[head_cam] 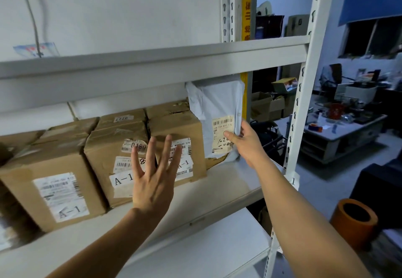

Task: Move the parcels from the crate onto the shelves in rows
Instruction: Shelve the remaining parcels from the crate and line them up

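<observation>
A pale grey plastic mailer parcel [217, 108] with a barcode label stands upright at the right end of the middle shelf [226, 182]. My right hand [245, 142] grips its lower right edge, thumb across the label. Left of it, three brown cardboard boxes marked A-1 [54, 182] [115, 153] [185, 129] stand in a row, with more boxes behind them. My left hand [154, 175] hovers in front of the boxes with fingers spread, holding nothing. No crate is in view.
The white steel rack has an upper shelf beam [152, 68], a lower shelf [206, 247] and a slotted front upright [302, 95]. Beyond the rack lie an orange tube [354, 221], a cluttered low table [348, 129] and open cartons [267, 103].
</observation>
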The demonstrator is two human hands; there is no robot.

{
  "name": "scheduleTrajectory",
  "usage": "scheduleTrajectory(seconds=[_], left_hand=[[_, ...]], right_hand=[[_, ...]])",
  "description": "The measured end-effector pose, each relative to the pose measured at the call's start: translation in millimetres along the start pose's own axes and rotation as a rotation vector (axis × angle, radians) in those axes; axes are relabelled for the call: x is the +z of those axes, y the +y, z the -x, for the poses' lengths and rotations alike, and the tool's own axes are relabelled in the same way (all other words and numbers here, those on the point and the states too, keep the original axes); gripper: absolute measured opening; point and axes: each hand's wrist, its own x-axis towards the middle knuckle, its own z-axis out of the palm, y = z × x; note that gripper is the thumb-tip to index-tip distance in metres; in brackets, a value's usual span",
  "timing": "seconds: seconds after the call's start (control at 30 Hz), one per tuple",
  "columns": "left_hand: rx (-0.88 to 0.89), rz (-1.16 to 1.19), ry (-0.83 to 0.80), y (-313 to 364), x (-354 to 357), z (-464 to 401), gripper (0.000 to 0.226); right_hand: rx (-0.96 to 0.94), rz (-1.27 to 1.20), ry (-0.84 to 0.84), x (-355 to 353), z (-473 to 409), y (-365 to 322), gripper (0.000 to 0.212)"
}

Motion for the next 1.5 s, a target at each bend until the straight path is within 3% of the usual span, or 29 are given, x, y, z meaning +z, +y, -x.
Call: scheduleTrajectory(seconds=[0.2,0.47,0.6,0.97,1.13,1.23,1.4,1.5], left_hand=[[-0.016,0.039,-0.008,-2.9,1.6,0.3,0.101],[-0.067,0.046,-0.103,-9.1,-8.7,9.1,0.106],[-0.11,0.046,-0.066,-27.0,-8.9,20.8,0.107],[-0.048,0.081,-0.102,-53.5,-25.2,30.5,0.088],[-0.237,0.014,0.015,-106.0,-54.4,40.6,0.079],[-0.349,-0.062,-0.039,-148.5,-66.8,48.5,0.069],[-0.372,-0.086,-0.138,-181.9,-72.6,54.4,0.061],[-0.374,-0.091,-0.133,-179.5,-73.5,50.7,0.06]], right_hand=[[-0.003,0.008,0.023,2.1,3.5,2.0,0.051],[0.026,-0.029,0.034,8.1,11.7,9.1,0.062],[0.022,-0.007,-0.014,6.6,6.9,9.4,0.06],[0.037,-0.005,-0.043,13.5,9.9,-2.5,0.055],[0.07,-0.034,-0.07,12.0,12.4,-8.8,0.051],[0.081,-0.034,-0.075,14.4,12.3,-12.8,0.05],[0.071,-0.013,-0.074,22.9,13.1,-20.4,0.034],[0.088,-0.013,-0.076,25.5,15.5,-21.2,0.038]])
